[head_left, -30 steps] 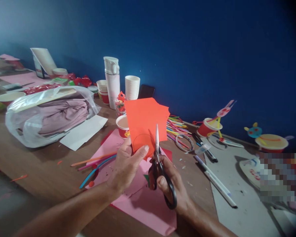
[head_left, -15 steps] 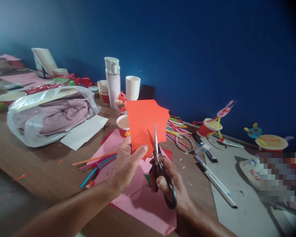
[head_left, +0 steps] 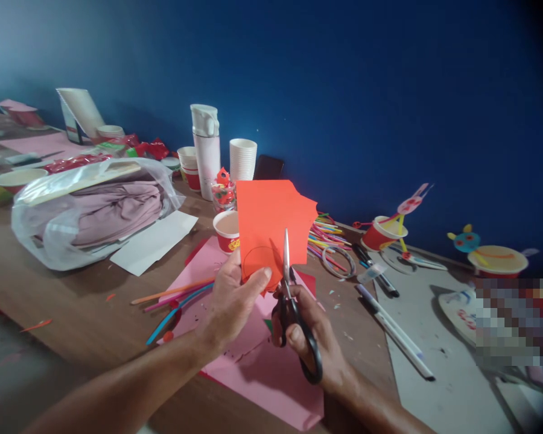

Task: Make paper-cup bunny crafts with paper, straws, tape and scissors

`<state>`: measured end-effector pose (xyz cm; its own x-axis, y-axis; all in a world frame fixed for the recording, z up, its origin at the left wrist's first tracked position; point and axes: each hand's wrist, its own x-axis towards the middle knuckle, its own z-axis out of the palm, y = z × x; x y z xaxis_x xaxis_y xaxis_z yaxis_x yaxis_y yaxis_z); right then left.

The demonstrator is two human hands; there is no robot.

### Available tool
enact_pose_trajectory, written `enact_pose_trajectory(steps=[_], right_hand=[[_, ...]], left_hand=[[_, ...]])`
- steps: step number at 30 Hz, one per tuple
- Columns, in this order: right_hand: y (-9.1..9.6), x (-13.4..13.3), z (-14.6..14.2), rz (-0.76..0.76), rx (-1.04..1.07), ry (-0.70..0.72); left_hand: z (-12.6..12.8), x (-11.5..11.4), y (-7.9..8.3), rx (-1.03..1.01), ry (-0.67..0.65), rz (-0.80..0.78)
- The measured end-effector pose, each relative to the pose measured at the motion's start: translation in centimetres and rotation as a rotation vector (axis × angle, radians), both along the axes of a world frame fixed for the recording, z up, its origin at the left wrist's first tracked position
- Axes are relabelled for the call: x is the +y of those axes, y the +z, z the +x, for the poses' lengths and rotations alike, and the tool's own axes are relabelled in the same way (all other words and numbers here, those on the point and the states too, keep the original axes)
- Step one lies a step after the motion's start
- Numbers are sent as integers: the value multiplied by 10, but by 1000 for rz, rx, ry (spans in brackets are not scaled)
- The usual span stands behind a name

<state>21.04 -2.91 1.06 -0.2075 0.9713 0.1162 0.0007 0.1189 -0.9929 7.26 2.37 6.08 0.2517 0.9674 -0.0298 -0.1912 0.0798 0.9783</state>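
My left hand (head_left: 228,301) pinches the lower left part of an orange-red sheet of paper (head_left: 271,211), thumb on its front. A dark circle outline is drawn near the sheet's lower edge, partly under that thumb. The sheet's right edge is jagged and notched. In my right hand (head_left: 317,328) is a pair of black-handled scissors (head_left: 294,313), thumb and fingers in the loops. Its blades point up, one in front of the sheet just right of the circle. Beneath both hands lies pink paper (head_left: 280,386) on the table.
Colored pipe cleaners (head_left: 328,235), a tape roll (head_left: 339,262) and markers (head_left: 396,331) lie to the right. A paper cup of brown liquid (head_left: 226,226) stands behind my left hand. Farther back are a white bottle (head_left: 207,150), stacked cups (head_left: 243,158) and a plastic bag (head_left: 45,223).
The orange-red sheet has shifted slightly right and turned a little more upright. My right hand and the scissors have barely moved, and both hands keep their hold.
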Motion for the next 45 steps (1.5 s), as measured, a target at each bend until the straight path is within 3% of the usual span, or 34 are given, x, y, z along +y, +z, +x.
enact_pose_trajectory(steps=[23,45], right_hand=[[0,-1,0,-46,81,3],[4,-4,2,-44,64,11]], left_hand=[[-1,0,-3,-47,11,-18],[-2,0,-2,-39,-7,73]])
